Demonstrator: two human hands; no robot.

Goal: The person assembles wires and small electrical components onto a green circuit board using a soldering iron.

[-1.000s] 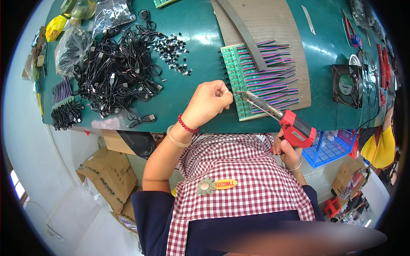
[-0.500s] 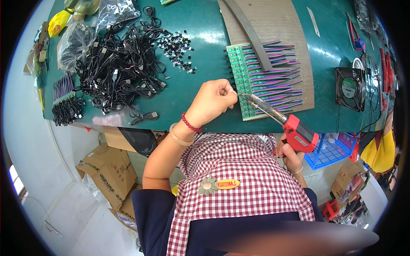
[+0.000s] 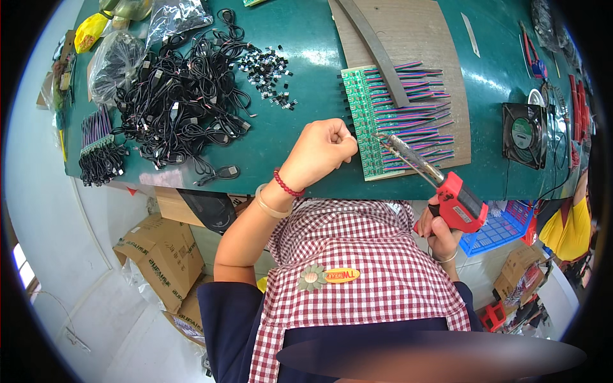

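Observation:
My left hand point(image 3: 324, 150) is closed in a pinch at the left edge of a green circuit board panel point(image 3: 362, 121). Whatever sits between its fingertips is too small to make out. A red soldering gun point(image 3: 461, 203) is gripped in my right hand point(image 3: 439, 235), below the table's near edge. Its metal barrel slants up and left, and the tip is over the panel's right side, where the wires begin. Rows of multicoloured wires point(image 3: 418, 118) run rightward from the panel. Small black parts stick out along its left edge.
A grey metal bar point(image 3: 377, 51) lies across wires and wooden board point(image 3: 440, 38). Left are a heap of black USB cables point(image 3: 182, 102), small black connectors point(image 3: 265, 69) and a finished-looking bundle point(image 3: 101, 150). A fan point(image 3: 523, 135) stands right; a blue crate point(image 3: 495, 233) sits below.
The soldering gun and my right hand have shifted right, taking the tip away from my left fingertips. My left hand stays almost where it was, still pinched.

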